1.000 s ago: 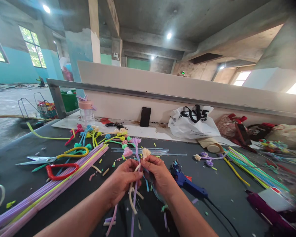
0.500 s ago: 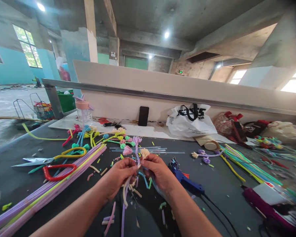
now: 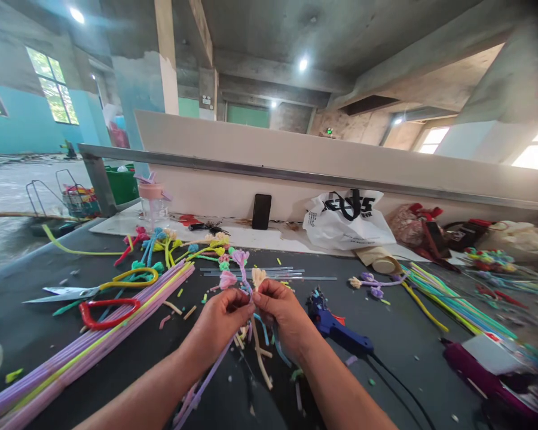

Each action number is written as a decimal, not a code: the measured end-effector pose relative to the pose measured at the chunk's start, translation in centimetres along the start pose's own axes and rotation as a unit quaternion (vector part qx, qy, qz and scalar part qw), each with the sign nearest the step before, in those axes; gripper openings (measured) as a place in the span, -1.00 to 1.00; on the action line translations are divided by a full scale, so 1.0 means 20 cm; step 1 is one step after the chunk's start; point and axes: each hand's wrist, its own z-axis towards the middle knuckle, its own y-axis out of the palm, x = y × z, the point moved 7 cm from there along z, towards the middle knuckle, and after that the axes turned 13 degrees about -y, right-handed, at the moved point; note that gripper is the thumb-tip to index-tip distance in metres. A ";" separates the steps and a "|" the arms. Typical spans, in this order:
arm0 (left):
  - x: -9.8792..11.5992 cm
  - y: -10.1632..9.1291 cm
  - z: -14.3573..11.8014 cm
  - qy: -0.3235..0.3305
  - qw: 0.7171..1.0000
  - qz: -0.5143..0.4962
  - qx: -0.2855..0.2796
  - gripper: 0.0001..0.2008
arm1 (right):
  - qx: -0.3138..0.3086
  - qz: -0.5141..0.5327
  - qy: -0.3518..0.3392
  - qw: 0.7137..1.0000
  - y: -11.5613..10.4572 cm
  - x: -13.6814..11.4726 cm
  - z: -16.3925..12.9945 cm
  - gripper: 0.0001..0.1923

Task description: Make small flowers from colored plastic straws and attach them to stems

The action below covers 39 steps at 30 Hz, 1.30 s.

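My left hand (image 3: 217, 325) and my right hand (image 3: 281, 316) meet over the dark table (image 3: 407, 352), both pinching a small bunch of pipe-cleaner flowers (image 3: 242, 272). The bunch has a pink, a purple and a cream curled head above my fingers. Its lilac and cream stems (image 3: 233, 364) hang below my hands toward the table. A blue glue gun (image 3: 336, 328) lies just right of my right hand, its black cord running off to the lower right.
Long lilac and yellow pipe cleaners (image 3: 94, 343) lie at left, with red-handled (image 3: 110, 310) and yellow-handled scissors (image 3: 94, 285). Finished flowers (image 3: 179, 248) sit behind. A phone (image 3: 261, 211), white bag (image 3: 347, 221) and jar (image 3: 155, 203) stand at the back. Green and yellow stems (image 3: 448, 301) lie right.
My hands have drawn closer together on the bunch. The hanging stems have swung, the lilac one toward the lower left and the cream one to the right. The flower heads shifted slightly left.
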 end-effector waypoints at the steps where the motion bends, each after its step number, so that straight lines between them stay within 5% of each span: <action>1: 0.01 -0.01 0.00 0.004 1.000 -0.014 0.008 -0.82 | -0.004 0.010 0.000 1.000 0.01 0.00 0.00 -0.72; 8: 0.03 0.00 -0.02 0.040 0.997 -0.061 0.010 -0.80 | -0.001 0.044 -0.001 0.999 0.04 0.03 -0.01 -0.71; 20: 0.01 -0.04 -0.02 0.056 0.996 -0.033 0.065 -0.84 | -0.009 -0.049 -0.014 0.999 0.03 -0.02 0.00 -0.72; 31: -0.05 0.00 0.00 0.052 0.997 -0.048 0.021 -0.79 | 0.016 -0.090 -0.056 0.994 0.02 -0.03 0.00 -0.74; 39: -0.02 -0.04 -0.01 0.120 0.985 0.060 0.110 -0.84 | 0.038 -0.135 -0.085 0.986 0.02 -0.03 0.00 -0.73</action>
